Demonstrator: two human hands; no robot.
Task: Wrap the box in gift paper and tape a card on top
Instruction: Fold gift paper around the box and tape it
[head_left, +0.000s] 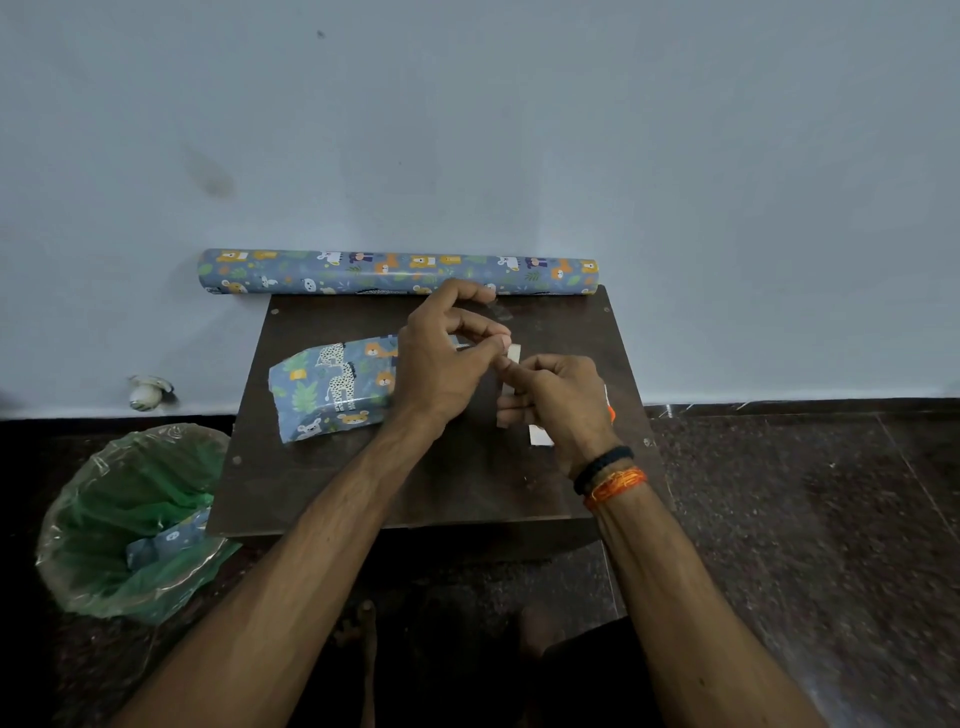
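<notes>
A box wrapped in blue animal-print gift paper (332, 384) lies on the left part of a small dark brown table (457, 478). Over the table's middle, my left hand (441, 358) and my right hand (558, 400) meet, fingertips pinching a short pale strip of tape (514, 354) between them. A white card-like piece (540, 435) shows on the table just below my right hand, mostly hidden by it. Something orange (611, 413) peeks out behind my right hand.
A roll of the same gift paper (397, 271) lies against the wall at the table's far edge. A green-lined bin (130, 519) with paper scraps stands on the floor at the left. A small white object (148, 392) sits by the wall.
</notes>
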